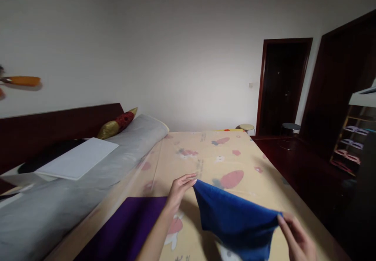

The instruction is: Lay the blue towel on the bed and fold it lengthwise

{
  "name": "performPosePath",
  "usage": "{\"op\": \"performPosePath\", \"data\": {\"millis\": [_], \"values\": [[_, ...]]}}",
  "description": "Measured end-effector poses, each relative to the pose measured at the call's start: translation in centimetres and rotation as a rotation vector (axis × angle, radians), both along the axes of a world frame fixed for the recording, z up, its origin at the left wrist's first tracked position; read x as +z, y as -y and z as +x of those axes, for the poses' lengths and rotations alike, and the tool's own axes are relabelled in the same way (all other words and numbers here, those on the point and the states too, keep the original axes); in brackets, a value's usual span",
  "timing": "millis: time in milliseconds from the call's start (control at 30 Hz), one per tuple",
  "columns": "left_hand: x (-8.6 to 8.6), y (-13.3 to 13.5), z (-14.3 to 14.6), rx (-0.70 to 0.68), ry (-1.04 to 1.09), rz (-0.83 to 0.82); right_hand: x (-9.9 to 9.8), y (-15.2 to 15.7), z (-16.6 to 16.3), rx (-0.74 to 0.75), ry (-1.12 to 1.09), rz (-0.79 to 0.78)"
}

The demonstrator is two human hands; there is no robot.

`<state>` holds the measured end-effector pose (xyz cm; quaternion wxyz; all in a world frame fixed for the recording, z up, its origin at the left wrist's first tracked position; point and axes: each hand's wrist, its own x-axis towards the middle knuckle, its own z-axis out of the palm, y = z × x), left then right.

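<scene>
A blue cloth hangs stretched between my two hands above the bed. My left hand pinches its upper left corner, fingers pressed together. At the lower right, my right hand grips the other top corner between thumb and fingers. The cloth sags in the middle, and its lower part drops towards the bed cover. Beside my left forearm, a purple cloth lies flat on the patterned, cream-coloured bed cover.
A grey rolled-up bedding piece runs along the left, with a flat white board on it. A red and gold cushion leans near the headboard. Stools and a shoe rack stand to the right.
</scene>
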<state>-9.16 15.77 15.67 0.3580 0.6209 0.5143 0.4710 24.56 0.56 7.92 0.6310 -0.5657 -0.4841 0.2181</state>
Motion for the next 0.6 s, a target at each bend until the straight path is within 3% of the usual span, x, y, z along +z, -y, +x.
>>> {"op": "performPosePath", "data": {"millis": [133, 267, 433, 600], "values": [[5.2, 6.2, -3.5, -0.071, 0.105, -0.055, 5.5, -1.5, 1.2, 0.05, -0.113, 0.032], [7.6, 10.3, -4.9, -0.006, 0.018, -0.056, 8.7, -1.5, 1.5, 0.079, -0.074, 0.111], [8.2, 11.6, -5.5, 0.026, -0.08, -0.004, 9.1, -2.3, 2.2, 0.1, -0.021, 0.094], [5.7, 8.5, -5.4, 0.025, -0.239, 0.128, 7.4, -5.7, 2.3, 0.199, 0.125, 0.031]]}}
